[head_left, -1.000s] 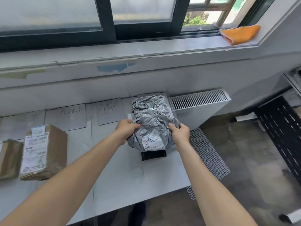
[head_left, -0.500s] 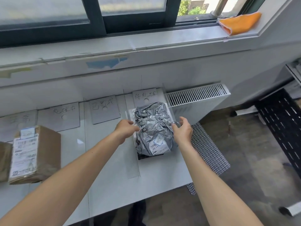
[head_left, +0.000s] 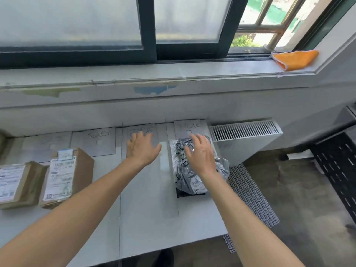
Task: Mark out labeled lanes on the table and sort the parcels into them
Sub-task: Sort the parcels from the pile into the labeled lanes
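Grey parcel now sits in the centre-right lane. My left hand and right hand have let go, fingers spread.

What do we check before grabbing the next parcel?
1. Grey bag lies in the rightmost lane, in front of its label card: ok.
2. Left hand open, holding nothing: ok.
3. Right hand open above the bag; touching it or not: cannot tell.
4. Brown boxes in their proper lanes: cannot tell.
5. Lane lines drawn on the table: ok.
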